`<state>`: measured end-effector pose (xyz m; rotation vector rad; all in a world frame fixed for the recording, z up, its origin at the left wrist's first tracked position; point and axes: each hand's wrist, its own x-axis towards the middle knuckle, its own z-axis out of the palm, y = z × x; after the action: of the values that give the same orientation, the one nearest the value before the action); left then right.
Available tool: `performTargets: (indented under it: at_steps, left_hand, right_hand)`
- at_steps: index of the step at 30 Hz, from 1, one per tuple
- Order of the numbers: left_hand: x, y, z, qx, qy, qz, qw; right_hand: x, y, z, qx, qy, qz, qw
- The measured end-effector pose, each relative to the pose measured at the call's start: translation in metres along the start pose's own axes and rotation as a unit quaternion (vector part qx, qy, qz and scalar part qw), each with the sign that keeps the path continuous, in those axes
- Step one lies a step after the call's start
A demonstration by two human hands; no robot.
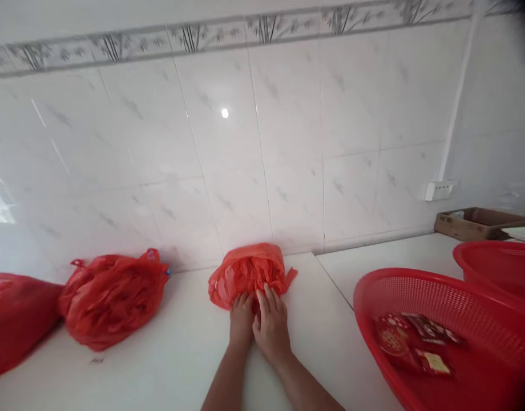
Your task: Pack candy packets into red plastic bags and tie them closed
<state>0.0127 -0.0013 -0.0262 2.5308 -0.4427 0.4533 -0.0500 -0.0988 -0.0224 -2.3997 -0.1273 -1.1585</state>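
Well left of my hands: full red bag [112,297], on the tabletop [160,365].
Just beyond my fingertips: small red bag [247,271], crumpled.
Left hand [242,319] - fingers curled at its near edge; I cannot tell whether they pinch it.
Right hand [271,325] - fingers flat on it, beside the left.
Right: red basket [416,285] holding packets [416,337].
Handling: thin film, I judge, so work it gently.

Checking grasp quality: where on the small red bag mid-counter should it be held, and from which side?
Likely the loose plastic tail at the right end of the small red bag, or its bunched top. It sits at the foot of the tiled wall, so approach from the near side, where the left hand and right hand rest.
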Motion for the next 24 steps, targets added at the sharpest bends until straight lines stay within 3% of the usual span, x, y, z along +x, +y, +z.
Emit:
performTargets:
  at_steps: [3,6,9,12,14,17,22,24]
  left_hand:
    - [-0.002,0.0,-0.006,-0.075,0.065,0.017,0.995]
    - [-0.002,0.0,-0.017,-0.141,0.178,-0.019,0.974]
    - [-0.004,0.004,-0.028,-0.149,0.317,-0.049,0.935]
    - [-0.012,0.016,-0.038,-0.116,0.379,-0.025,0.918]
    - [-0.024,0.024,-0.045,-0.092,0.356,0.023,0.93]
    - [-0.057,0.032,-0.056,-0.079,0.272,0.092,0.955]
    - [-0.128,0.035,-0.079,-0.103,0.111,0.078,0.985]
    - [-0.15,0.039,-0.086,-0.103,0.077,0.071,0.989]
  right_hand:
    - [0.012,0.003,0.003,-0.008,-0.103,0.062,0.993]
    - [0.019,0.007,0.006,-0.014,-0.185,0.124,0.975]
    - [0.021,0.01,0.006,-0.003,-0.213,0.157,0.964]
    - [0.02,0.011,0.005,0.014,-0.219,0.167,0.961]
    - [0.019,0.011,0.005,0.023,-0.218,0.177,0.96]
    - [0.018,0.01,0.007,0.045,-0.188,0.19,0.963]
    - [0.016,0.013,0.005,0.078,-0.087,0.192,0.974]
    - [0.015,0.014,0.004,0.082,-0.054,0.193,0.976]
